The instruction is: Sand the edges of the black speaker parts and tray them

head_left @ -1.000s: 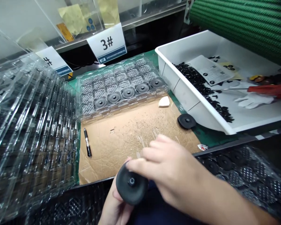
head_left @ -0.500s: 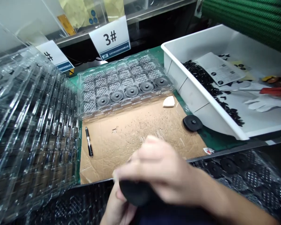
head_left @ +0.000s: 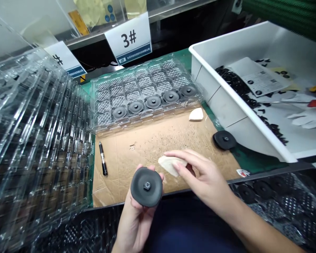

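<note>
1. Black rubber disc (head_left: 146,187) is cradled upright on the cupped left hand (head_left: 135,219), above the cardboard sheet (head_left: 147,147).
2. Fingers of the right hand (head_left: 200,179) are curved over a pale cloth pad (head_left: 171,165) just beside the disc; whether it is pinched cannot be told.
3. Five discs (head_left: 153,102) are seated in the clear plastic tray (head_left: 158,114); a spare disc (head_left: 224,140) is left beside the white tub (head_left: 221,102).
4. Dropping could be caused by a slackened cupped grip, since the disc is not pinched from above.
5. Rolling off the cardboard could follow if the spare disc is nudged.
</note>
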Available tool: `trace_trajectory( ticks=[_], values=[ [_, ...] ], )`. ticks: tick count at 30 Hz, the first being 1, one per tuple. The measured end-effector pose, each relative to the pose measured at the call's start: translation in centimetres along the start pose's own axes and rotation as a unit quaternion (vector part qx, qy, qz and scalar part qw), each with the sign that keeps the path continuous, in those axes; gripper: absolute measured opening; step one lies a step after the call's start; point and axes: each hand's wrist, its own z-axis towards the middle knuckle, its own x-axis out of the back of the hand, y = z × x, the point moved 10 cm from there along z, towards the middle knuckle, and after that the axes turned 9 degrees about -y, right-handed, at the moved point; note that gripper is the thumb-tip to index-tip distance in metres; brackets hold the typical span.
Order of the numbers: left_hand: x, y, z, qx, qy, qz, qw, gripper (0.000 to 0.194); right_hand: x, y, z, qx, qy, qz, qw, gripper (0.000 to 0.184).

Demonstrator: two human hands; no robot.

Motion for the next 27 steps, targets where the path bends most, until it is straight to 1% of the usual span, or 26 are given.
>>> trace_trajectory(
  ticks=[1, 3, 4, 5, 7, 8, 9, 10, 11, 12, 13, 14, 15, 16, 18, 19, 20, 21, 22, 24, 26, 27],
  values=[
    [0.3, -0.1, -0.1, 0.000, 0.003, 0.004, 1.000, 0.052, 0.6, -2.6, 0.1, 0.055, 0.016, 0.009, 0.998, 0.024],
    [0.9, -0.5, -0.2, 0.013, 0.017, 0.011, 1.000, 0.050, 0.7, -7.4, -0.6, 0.175, 0.016, -0.014, 0.984, 0.024],
    [1.3, -0.7, -0.3, 0.019, 0.025, 0.013, 0.999, 0.050, 0.2, -8.9, -1.0, 0.208, -0.001, -0.035, 0.977, 0.024],
    [1.6, -0.7, -0.3, 0.019, 0.037, 0.018, 0.999, 0.049, -0.5, -9.5, -1.4, 0.218, -0.026, -0.055, 0.974, 0.023],
    [1.8, -0.3, -0.3, -0.005, 0.054, 0.031, 0.998, 0.049, -1.9, -9.0, -1.5, 0.187, -0.090, -0.076, 0.975, 0.023],
    [1.6, -0.2, -0.3, -0.010, 0.053, 0.036, 0.998, 0.048, -2.5, -8.5, -1.5, 0.168, -0.115, -0.082, 0.976, 0.023],
    [1.2, -0.4, -0.1, -0.009, 0.047, 0.039, 0.998, 0.046, -2.6, -8.2, -1.3, 0.158, -0.121, -0.086, 0.976, 0.023],
    [0.7, -0.8, 0.0, 0.003, 0.038, 0.040, 0.998, 0.043, -2.4, -8.1, -1.1, 0.156, -0.105, -0.090, 0.978, 0.023],
    [0.2, -1.2, 0.1, 0.018, 0.030, 0.037, 0.999, 0.038, -1.9, -8.2, -0.9, 0.162, -0.075, -0.094, 0.980, 0.024],
    [-0.3, -1.5, 0.1, 0.030, 0.021, 0.032, 0.999, 0.034, -1.4, -8.5, -0.8, 0.173, -0.048, -0.096, 0.979, 0.025],
    [-0.7, -1.6, 0.1, 0.034, 0.016, 0.027, 0.999, 0.030, -1.2, -8.9, -0.8, 0.190, -0.035, -0.094, 0.977, 0.026],
    [-0.8, -1.5, 0.0, 0.032, 0.014, 0.023, 0.999, 0.030, -1.2, -9.2, -1.0, 0.207, -0.043, -0.085, 0.974, 0.026],
    [-0.9, -1.2, -0.1, 0.029, 0.009, 0.019, 0.999, 0.033, -1.5, -9.4, -1.3, 0.221, -0.068, -0.073, 0.970, 0.026],
    [-0.9, -1.0, -0.2, 0.029, 0.002, 0.017, 0.999, 0.038, -1.7, -9.3, -1.6, 0.223, -0.102, -0.060, 0.967, 0.025],
    [-0.6, -0.6, -0.2, 0.031, -0.017, 0.016, 0.999, 0.047, -1.8, -7.9, -2.0, 0.183, -0.153, -0.046, 0.970, 0.023],
    [-0.4, -0.4, -0.2, 0.030, -0.022, 0.016, 0.999, 0.049, -1.6, -6.9, -2.1, 0.149, -0.161, -0.050, 0.974, 0.023],
    [-0.3, -0.3, -0.1, 0.026, -0.028, 0.011, 0.999, 0.049, -1.1, -6.0, -2.0, 0.120, -0.156, -0.058, 0.979, 0.023],
    [-0.3, -0.1, -0.1, 0.021, -0.033, 0.004, 0.999, 0.045, -0.6, -5.2, -1.9, 0.101, -0.139, -0.066, 0.983, 0.023],
    [-0.4, 0.0, 0.0, 0.016, -0.039, -0.008, 0.999, 0.041, 0.0, -4.7, -1.7, 0.095, -0.114, -0.067, 0.987, 0.023],
    [-1.2, 0.1, 0.0, 0.023, -0.047, -0.033, 0.998, 0.037, 0.8, -3.7, -1.3, 0.102, -0.055, -0.038, 0.993, 0.024],
    [-2.3, 0.0, -0.2, 0.043, -0.047, -0.045, 0.997, 0.038, 0.8, -1.3, -0.7, 0.073, -0.006, 0.000, 0.997, 0.023],
    [-2.7, 0.1, -0.3, 0.050, -0.041, -0.044, 0.997, 0.041, 0.4, 0.4, -0.5, 0.046, 0.005, 0.009, 0.999, 0.023]
  ],
)
